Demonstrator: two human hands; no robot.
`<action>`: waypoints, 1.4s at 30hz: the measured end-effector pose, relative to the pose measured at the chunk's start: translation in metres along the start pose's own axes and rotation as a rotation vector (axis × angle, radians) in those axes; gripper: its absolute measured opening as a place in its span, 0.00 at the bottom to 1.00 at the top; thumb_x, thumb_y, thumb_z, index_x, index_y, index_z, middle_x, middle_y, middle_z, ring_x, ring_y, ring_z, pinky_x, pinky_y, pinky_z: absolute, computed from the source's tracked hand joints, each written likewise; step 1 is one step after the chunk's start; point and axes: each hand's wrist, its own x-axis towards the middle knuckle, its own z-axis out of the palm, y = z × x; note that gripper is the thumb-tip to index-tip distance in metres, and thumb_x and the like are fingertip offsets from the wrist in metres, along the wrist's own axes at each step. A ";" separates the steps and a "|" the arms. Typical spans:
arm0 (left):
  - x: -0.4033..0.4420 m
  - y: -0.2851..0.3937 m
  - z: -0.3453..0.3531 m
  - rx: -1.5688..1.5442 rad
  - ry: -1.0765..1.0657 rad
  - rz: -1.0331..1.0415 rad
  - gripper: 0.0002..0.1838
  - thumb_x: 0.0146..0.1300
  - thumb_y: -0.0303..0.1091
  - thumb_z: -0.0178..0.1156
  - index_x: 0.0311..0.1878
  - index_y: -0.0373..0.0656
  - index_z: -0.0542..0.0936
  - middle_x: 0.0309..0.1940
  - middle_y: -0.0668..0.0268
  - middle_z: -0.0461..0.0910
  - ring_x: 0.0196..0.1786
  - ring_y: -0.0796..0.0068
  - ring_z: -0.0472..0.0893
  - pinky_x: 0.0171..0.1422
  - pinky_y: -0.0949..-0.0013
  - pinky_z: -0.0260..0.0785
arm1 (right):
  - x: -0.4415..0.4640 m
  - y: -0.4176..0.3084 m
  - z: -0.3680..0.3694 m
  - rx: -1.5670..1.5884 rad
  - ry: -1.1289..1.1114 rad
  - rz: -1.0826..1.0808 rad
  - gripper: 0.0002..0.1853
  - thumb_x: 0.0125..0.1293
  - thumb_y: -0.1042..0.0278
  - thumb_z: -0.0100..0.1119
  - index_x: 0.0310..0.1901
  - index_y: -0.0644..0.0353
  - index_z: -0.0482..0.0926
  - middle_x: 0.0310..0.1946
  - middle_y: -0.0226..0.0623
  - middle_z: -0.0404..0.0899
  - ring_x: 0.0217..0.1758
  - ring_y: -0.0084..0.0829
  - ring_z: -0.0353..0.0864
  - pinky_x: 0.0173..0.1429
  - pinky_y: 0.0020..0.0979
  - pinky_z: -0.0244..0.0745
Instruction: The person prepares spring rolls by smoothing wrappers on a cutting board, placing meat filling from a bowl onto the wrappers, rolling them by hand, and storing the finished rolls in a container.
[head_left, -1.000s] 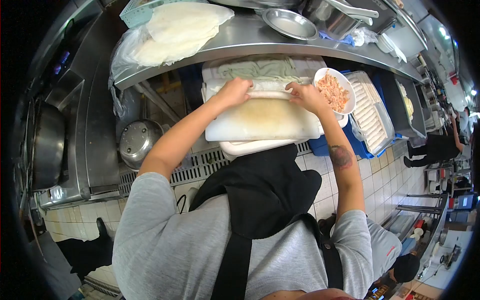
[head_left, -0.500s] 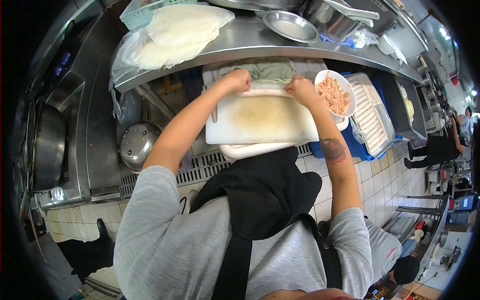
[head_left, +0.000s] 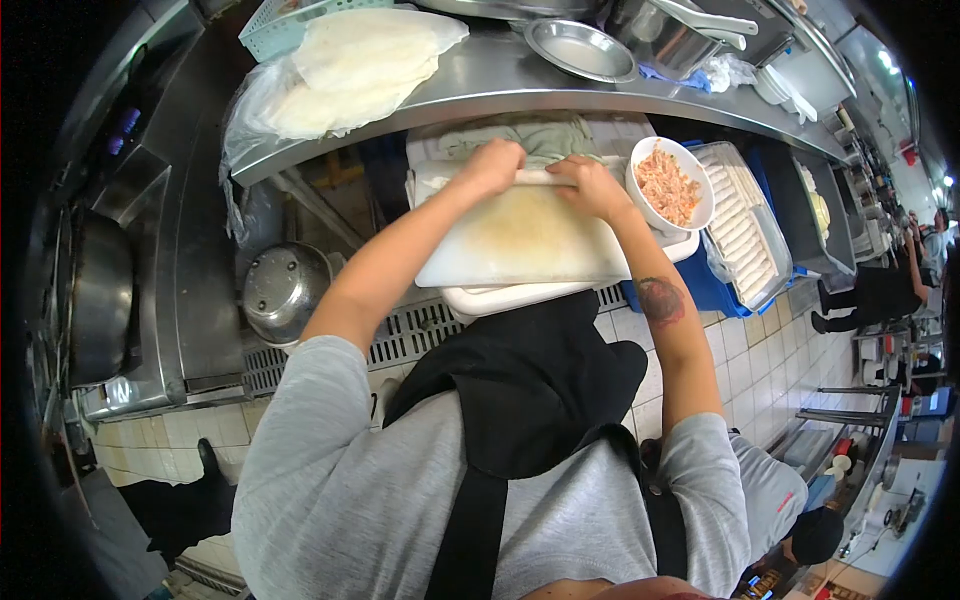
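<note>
At the far edge of the white cutting board (head_left: 520, 245), a pale wrapper roll (head_left: 537, 177) lies crosswise between my hands. My left hand (head_left: 494, 168) has its fingers curled over the roll's left part. On the right part, my right hand (head_left: 590, 184) presses with bent fingers. Just beyond the hands is a crumpled green cloth (head_left: 545, 136). To the right of my right hand stands a white bowl (head_left: 671, 184) of pinkish shredded filling. A clear tray (head_left: 742, 225) beside it holds several finished pale rolls.
A steel shelf (head_left: 480, 90) crosses in front, bearing stacked pale wrapper sheets (head_left: 370, 65), a metal dish (head_left: 580, 50) and a steel pot (head_left: 660, 40). A perforated metal pot (head_left: 285, 292) is at the lower left. Other people (head_left: 880, 290) stand at the right.
Both hands have moved closer together along the roll, my left hand to the right and my right hand slightly to the left. The board has shifted slightly.
</note>
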 end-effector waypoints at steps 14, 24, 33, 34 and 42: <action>-0.145 0.086 0.007 0.026 0.140 0.255 0.34 0.62 0.36 0.64 0.69 0.33 0.66 0.68 0.50 0.66 0.73 0.51 0.63 0.76 0.47 0.55 | -0.081 -0.087 -0.001 -0.071 0.119 0.041 0.25 0.53 0.74 0.66 0.56 0.64 0.78 0.54 0.48 0.79 0.57 0.50 0.78 0.62 0.44 0.74; -0.087 0.057 0.026 0.178 -0.036 0.253 0.47 0.66 0.58 0.56 0.76 0.31 0.53 0.78 0.48 0.50 0.81 0.51 0.49 0.80 0.41 0.41 | -0.056 -0.056 0.039 -0.175 0.080 0.160 0.34 0.70 0.53 0.53 0.71 0.67 0.61 0.73 0.53 0.60 0.77 0.51 0.58 0.77 0.51 0.53; -0.083 0.062 0.002 0.221 -0.237 0.252 0.59 0.59 0.67 0.59 0.77 0.31 0.47 0.79 0.49 0.45 0.82 0.53 0.44 0.81 0.42 0.39 | -0.059 -0.059 0.033 -0.252 0.010 0.177 0.44 0.66 0.38 0.54 0.74 0.62 0.58 0.76 0.46 0.56 0.79 0.47 0.54 0.78 0.58 0.48; -0.097 0.062 0.008 0.216 -0.200 0.279 0.59 0.58 0.67 0.60 0.77 0.31 0.48 0.80 0.50 0.45 0.82 0.53 0.44 0.81 0.41 0.38 | -0.069 -0.069 0.033 -0.265 0.015 0.162 0.44 0.66 0.38 0.54 0.74 0.62 0.57 0.76 0.46 0.56 0.80 0.46 0.53 0.78 0.58 0.47; -0.088 0.060 0.012 0.215 -0.127 0.283 0.59 0.59 0.70 0.57 0.77 0.32 0.48 0.79 0.49 0.46 0.82 0.52 0.44 0.80 0.39 0.38 | -0.056 -0.061 0.044 -0.322 0.007 0.247 0.46 0.65 0.37 0.53 0.76 0.59 0.54 0.78 0.43 0.50 0.81 0.44 0.49 0.79 0.58 0.45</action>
